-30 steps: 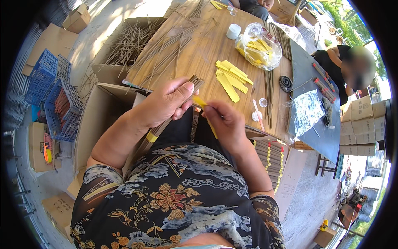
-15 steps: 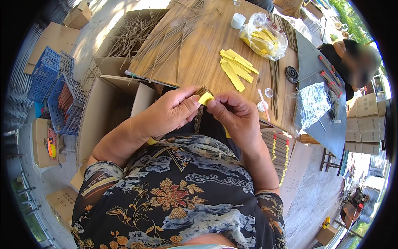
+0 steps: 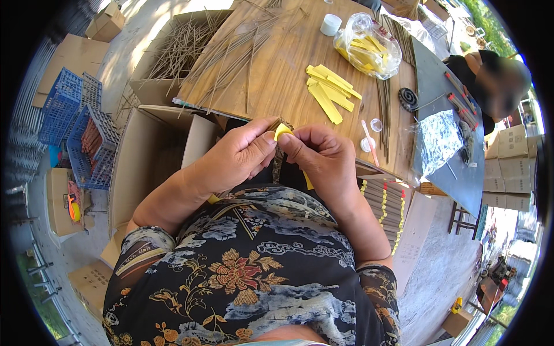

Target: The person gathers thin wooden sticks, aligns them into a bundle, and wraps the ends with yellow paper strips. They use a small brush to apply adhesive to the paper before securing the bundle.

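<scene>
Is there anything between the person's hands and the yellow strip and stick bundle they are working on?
Nothing visible. The left hand and right hand both pinch the yellow strip at the end of the stick bundle, fingertips directly on it. The wooden table lies beyond, apart from the hands.

Head-worn fisheye view, looking steeply down from close above the person's own chest.

The lens faces down and forward: the patterned shirt fills the 6 o'clock edge, both forearms rise from there toward the centre, and the wooden tabletop (image 3: 277,75) stretches away to 12 o'clock. Straight edges bow toward the dark circular rim. Only this one view is given, so no overlap.
</scene>
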Demonstrator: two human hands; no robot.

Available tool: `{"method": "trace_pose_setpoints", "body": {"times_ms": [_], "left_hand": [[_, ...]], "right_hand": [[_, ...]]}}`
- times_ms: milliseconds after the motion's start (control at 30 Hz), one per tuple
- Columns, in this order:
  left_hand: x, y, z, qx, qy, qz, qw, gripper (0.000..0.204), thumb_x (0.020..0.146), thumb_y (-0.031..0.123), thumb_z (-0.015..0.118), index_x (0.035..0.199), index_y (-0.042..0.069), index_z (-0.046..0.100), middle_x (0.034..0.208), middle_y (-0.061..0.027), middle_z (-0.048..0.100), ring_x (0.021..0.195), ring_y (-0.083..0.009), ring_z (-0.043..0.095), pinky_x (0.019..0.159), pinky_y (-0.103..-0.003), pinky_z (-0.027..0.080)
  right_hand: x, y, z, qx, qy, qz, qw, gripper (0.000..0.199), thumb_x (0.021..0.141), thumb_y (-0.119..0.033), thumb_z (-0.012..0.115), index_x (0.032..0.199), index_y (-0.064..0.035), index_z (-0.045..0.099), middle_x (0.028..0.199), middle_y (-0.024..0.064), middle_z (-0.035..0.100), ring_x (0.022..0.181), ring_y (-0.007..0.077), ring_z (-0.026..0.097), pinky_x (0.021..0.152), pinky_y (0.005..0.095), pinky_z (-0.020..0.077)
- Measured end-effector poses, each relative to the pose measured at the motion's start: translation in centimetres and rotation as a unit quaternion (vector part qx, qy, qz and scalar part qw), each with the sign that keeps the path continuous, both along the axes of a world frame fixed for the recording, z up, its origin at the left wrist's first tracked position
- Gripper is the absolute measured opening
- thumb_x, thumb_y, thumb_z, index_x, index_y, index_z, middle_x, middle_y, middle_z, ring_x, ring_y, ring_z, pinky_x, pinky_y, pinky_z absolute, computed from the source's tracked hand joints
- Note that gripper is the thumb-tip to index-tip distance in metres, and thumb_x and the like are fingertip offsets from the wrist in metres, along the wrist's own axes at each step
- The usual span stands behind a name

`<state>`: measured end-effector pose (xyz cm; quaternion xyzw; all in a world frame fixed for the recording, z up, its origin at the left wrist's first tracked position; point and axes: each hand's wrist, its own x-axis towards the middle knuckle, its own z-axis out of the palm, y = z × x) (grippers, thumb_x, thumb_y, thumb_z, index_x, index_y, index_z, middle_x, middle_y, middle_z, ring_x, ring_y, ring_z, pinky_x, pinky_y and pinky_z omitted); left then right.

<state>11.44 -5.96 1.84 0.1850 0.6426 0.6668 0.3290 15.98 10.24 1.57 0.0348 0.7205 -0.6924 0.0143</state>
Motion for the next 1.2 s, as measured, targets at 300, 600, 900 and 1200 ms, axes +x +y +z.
{"method": "trace_pose_setpoints", "body": {"times_ms": [300, 600, 900, 1200], "left_hand": [[-0.2, -0.1, 0.0, 0.007, -0.02, -0.023, 1.0, 0.043, 0.094, 0.027, 0.034, 0.127, -0.001, 0.033, 0.069, -0.0026, 0.045, 0.053, -0.0045, 0.036, 0.049, -0.015, 0.031], [0.0, -0.1, -0.1, 0.019, -0.018, -0.019, 0.999, 0.047, 0.093, 0.028, 0.032, 0.129, -0.002, 0.031, 0.069, -0.0036, 0.047, 0.052, -0.005, 0.037, 0.05, -0.016, 0.031], [0.1, 0.5, -0.4, 0.004, -0.045, 0.011, 0.999, 0.042, 0.095, 0.031, 0.033, 0.121, -0.001, 0.042, 0.065, -0.0001, 0.045, 0.051, -0.0032, 0.036, 0.045, -0.015, 0.03], [0.0, 0.3, 0.0, 0.065, -0.105, -0.011, 0.992, 0.038, 0.095, 0.031, 0.034, 0.115, 0.001, 0.047, 0.064, -0.0004, 0.045, 0.049, -0.0027, 0.035, 0.043, -0.014, 0.03]], "right_hand": [[-0.3, 0.2, 0.1, -0.042, -0.017, 0.018, 0.999, 0.015, 0.082, -0.013, 0.062, 0.08, 0.0017, 0.062, 0.067, 0.0008, 0.058, 0.061, 0.0044, 0.051, 0.055, 0.0167, 0.0414], [-0.6, 0.7, 0.5, -0.008, -0.016, 0.043, 0.999, 0.022, 0.082, -0.019, 0.061, 0.077, 0.0017, 0.062, 0.061, 0.0006, 0.056, 0.057, 0.0034, 0.049, 0.049, 0.0191, 0.0392], [-0.7, 1.0, 0.3, 0.028, -0.039, 0.039, 0.998, 0.023, 0.08, -0.021, 0.064, 0.076, 0.0013, 0.061, 0.059, 0.0004, 0.054, 0.054, 0.0036, 0.048, 0.047, 0.0193, 0.0379], [-1.0, 1.8, 0.1, 0.051, 0.012, 0.072, 0.996, 0.02, 0.078, -0.017, 0.067, 0.073, 0.0001, 0.059, 0.062, -0.0033, 0.053, 0.056, 0.0018, 0.045, 0.048, 0.0161, 0.0351]]}}
